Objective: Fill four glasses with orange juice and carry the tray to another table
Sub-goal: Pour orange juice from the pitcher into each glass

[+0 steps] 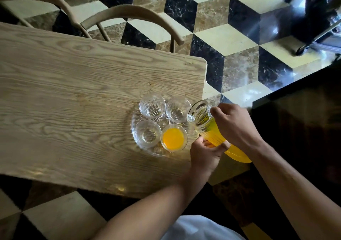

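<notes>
**One glass of four filled, pitcher tilted beside the tray**

While both hands hold the ribbed clear glass pitcher of orange juice (212, 129), it leans with its open mouth toward the round clear glass tray (135, 129) on the pale wood-grain tabletop (73, 92). From the head camera, the pitcher sits at the tray's right edge, over the tabletop's right end, its mouth just beside the far-right glass; juice fills its lower body, and no stream is visible leaving the mouth.

The right hand (234, 123) is closed over the pitcher's upper side near the neck, where the handle is hidden under the fingers. The left hand (204, 154) cups the pitcher from below, its grip wrapped around the juice-filled belly with the fingertips pressed to the glass.

Four short clear glasses stand close together on the tray, touching or nearly so. The near-right glass (174, 138) holds orange juice close to its rim. The near-left glass (147, 134), the far-left glass (152, 105) and the far-right glass (177, 110) are empty.

Two curved beige chair backs (132, 13) stand at the tabletop's far side on a floor of cream, brown and black marble cube-pattern tiles (212, 18). A dark counter (304, 119) fills the right side, and white fabric (199, 228) shows at the bottom edge.
</notes>
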{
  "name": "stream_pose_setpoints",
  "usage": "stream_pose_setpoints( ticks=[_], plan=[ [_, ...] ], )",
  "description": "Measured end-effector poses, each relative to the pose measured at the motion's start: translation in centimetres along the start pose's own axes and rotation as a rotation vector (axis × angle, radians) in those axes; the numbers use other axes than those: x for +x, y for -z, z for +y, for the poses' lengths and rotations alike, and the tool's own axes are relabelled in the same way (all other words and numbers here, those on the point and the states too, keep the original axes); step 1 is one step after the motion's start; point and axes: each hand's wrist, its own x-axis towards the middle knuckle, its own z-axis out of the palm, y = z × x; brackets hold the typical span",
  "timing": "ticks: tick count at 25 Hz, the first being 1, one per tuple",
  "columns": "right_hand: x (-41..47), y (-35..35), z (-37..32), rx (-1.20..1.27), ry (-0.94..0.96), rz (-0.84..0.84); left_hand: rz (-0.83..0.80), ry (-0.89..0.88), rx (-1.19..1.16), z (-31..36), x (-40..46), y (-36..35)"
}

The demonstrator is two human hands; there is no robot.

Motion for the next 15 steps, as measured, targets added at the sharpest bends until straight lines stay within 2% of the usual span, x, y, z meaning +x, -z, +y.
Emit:
stream_pose_setpoints(
  ticks=[15],
  plan=[
    [3.6, -0.4, -1.5, -0.169, 0.048, -0.084, 0.077, 0.038, -0.214, 1.2, 1.6, -1.2]
  ],
)
